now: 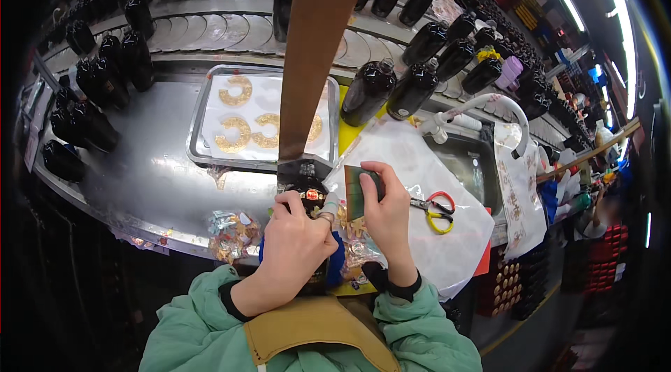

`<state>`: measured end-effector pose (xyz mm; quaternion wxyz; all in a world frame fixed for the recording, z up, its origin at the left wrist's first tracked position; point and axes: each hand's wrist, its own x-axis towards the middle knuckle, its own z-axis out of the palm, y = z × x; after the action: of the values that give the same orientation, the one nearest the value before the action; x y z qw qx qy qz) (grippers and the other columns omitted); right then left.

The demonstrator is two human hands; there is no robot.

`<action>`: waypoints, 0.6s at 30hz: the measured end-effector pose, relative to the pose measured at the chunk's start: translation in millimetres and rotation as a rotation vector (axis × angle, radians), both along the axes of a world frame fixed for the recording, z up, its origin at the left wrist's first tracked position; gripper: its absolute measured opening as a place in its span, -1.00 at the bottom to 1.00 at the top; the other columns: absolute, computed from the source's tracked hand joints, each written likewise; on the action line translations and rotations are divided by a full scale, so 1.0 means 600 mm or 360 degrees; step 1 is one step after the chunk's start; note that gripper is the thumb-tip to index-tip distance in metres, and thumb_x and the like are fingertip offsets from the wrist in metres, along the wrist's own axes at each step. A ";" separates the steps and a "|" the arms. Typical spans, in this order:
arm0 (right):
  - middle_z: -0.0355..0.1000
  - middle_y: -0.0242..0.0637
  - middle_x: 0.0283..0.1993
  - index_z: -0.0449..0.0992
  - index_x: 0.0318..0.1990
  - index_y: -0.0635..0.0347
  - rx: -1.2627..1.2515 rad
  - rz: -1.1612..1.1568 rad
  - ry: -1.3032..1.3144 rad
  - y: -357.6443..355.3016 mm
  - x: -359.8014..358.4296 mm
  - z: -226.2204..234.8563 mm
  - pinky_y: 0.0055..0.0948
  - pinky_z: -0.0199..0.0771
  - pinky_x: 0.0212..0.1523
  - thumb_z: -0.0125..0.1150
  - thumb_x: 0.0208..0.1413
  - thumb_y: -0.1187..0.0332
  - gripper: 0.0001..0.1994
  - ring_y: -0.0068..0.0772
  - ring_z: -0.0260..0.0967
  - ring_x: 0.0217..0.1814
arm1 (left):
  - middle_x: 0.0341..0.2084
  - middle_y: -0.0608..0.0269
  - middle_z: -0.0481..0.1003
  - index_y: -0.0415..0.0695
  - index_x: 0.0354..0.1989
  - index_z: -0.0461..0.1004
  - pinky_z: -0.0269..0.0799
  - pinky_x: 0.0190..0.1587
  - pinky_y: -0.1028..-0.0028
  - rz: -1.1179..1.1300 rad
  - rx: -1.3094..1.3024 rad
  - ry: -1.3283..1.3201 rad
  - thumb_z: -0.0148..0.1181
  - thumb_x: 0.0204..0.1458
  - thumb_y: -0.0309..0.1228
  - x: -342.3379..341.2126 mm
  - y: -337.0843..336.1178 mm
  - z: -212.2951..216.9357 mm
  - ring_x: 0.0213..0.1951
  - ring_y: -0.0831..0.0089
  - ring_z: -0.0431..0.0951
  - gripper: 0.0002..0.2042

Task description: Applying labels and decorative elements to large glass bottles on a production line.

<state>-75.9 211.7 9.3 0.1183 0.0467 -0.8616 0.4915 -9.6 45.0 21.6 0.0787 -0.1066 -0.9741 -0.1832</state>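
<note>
A dark glossy bottle (pixel 307 175) with a red and gold label stands close in front of my body, on or by a blue support (pixel 337 260). My left hand (pixel 290 253) lies over the bottle with its fingers curled against it; a pale wrap covers one fingertip and a ring is on a finger. Just to the right, my right hand (pixel 389 208) grips a flat green scraper-like piece (pixel 354 197) with a brownish edge, held upright beside the bottle. Most of the bottle's lower body is hidden by my left hand.
A metal tray (pixel 197 141) holds gold C-shaped labels (pixel 233 136). Scissors (pixel 439 217) with red and yellow handles lie on white sheets (pixel 426 249). A sink (pixel 468 169) is at the right. Dark bottles (pixel 369 92) line the conveyor (pixel 210 31). A brown beam (pixel 314 43) crosses the view.
</note>
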 end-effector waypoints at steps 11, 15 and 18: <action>0.56 -0.07 -0.29 0.54 -0.05 0.30 0.0291 0.0043 0.0098 -0.013 0.014 -0.034 -0.46 0.46 -0.25 0.17 0.27 0.44 -0.83 -0.38 0.49 -0.34 | 0.00 -0.21 0.41 -0.42 -0.02 0.48 0.57 -0.21 0.16 0.0165 0.0354 0.0245 0.56 -0.24 -0.09 0.035 -0.021 -0.031 -0.18 -0.09 0.59 -0.29; 0.56 -0.03 -0.27 0.55 -0.05 0.27 0.0142 -0.0060 -0.0112 0.015 0.028 -0.034 -0.25 0.49 -0.20 0.18 0.22 0.44 -0.81 -0.10 0.55 -0.23 | 0.06 -0.12 0.40 -0.38 0.12 0.46 0.48 0.07 0.14 0.0128 0.0507 0.0101 0.58 -0.25 0.01 0.022 -0.046 -0.002 0.06 -0.09 0.48 -0.17; 0.52 -0.10 -0.35 0.56 -0.04 0.24 0.0109 -0.0148 -0.0028 0.019 0.041 -0.015 -0.31 0.45 -0.27 0.17 0.21 0.45 -0.80 -0.29 0.51 -0.30 | 0.20 -0.19 0.33 -0.28 0.07 0.52 0.35 0.19 0.07 -0.0239 0.0860 0.0307 0.60 -0.24 -0.06 -0.014 -0.062 0.073 0.18 -0.13 0.38 -0.27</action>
<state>-51.2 223.1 0.1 0.1317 0.0062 -0.8802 0.4560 -17.7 8.0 65.5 0.1828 -0.1704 -0.8674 -0.4302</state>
